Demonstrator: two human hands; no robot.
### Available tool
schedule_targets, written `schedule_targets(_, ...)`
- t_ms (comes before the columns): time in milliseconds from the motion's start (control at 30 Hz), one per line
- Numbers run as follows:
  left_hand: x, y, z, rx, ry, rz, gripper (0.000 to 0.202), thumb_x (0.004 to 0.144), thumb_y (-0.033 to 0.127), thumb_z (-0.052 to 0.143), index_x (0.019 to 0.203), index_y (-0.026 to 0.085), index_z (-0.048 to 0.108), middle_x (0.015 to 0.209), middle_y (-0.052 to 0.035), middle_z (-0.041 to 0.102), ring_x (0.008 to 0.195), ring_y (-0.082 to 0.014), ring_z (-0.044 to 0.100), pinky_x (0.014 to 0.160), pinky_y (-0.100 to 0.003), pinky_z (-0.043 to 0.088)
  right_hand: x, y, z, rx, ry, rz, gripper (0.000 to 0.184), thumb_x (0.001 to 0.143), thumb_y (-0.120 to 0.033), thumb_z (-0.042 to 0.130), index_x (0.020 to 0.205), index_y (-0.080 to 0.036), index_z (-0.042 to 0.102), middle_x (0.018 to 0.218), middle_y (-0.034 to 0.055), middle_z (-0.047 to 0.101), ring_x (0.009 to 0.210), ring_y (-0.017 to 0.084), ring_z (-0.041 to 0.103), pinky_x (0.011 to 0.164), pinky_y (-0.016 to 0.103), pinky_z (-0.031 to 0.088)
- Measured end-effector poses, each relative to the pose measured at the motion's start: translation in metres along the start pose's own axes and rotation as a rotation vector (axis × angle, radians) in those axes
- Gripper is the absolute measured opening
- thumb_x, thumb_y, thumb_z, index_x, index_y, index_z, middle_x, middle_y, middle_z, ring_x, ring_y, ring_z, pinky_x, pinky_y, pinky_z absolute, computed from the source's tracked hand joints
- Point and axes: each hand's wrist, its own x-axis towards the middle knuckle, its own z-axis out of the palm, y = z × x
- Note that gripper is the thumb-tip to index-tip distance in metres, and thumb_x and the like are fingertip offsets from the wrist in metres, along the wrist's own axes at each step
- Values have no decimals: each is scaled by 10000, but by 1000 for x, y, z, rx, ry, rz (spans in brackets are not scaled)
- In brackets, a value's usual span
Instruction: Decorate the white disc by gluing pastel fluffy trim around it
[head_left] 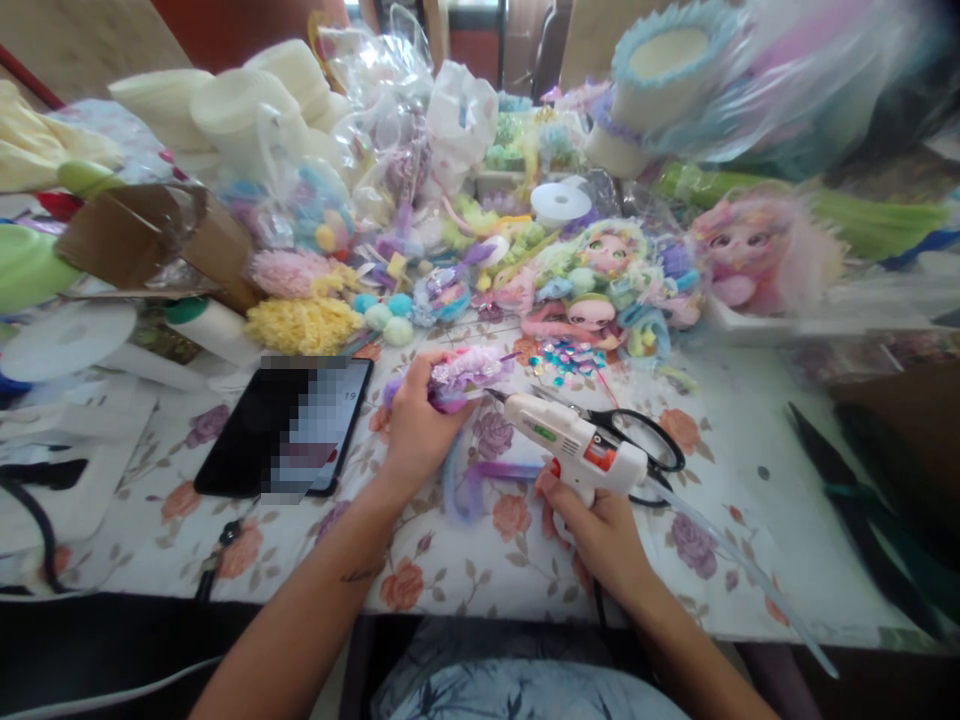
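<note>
My left hand (424,420) is closed around a fluffy lilac and pink craft piece (469,370) with shiny bits on it. In my right hand (596,520) is a white hot glue gun (570,440), gripped by its handle, with a long clear glue stick (750,570) sticking out of the back. The gun's dark nozzle points left, close to the craft piece; whether they touch I cannot tell. A sheer purple-blue ribbon (469,485) trails on the cloth below. Black-handled scissors (660,440) lie partly hidden behind the gun.
A tablet (285,430) lies left of my hands. Loose sequins (566,362) are scattered beyond the gun. Behind them are doll heads (739,250), yellow yarn (304,322), a ribbon spool (560,203) and a cardboard box (154,240). Large dark shears (847,500) lie at the right.
</note>
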Motion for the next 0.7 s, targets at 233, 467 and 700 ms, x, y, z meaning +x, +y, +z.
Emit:
schedule_targets(233,0,-1,0,-8,12,12,482,659,194,837,1080,240,606,1022,17,705,919,-175,655,842,-271,509,-1,1,-1,-6,0,-7,234,830,-350,571,635,-220,567,475,-32,543,458,135,496,482,261,399)
schedule_targets(467,0,1,0,10,15,8,474,661,204,836,1077,244,612,1002,22,700,886,-170,645,820,-260,504,-2,2,-1,-20,1,-12,264,840,-361,563,620,-216,559,469,-29,538,457,129,482,474,258,379)
schedule_targets(700,1,-1,1,-23,31,30,477,650,180,840,1067,238,617,999,25,707,891,-166,656,820,-263,512,-1,1,0,-7,17,-36,237,816,-343,558,619,-213,562,462,-34,533,449,126,476,463,253,370)
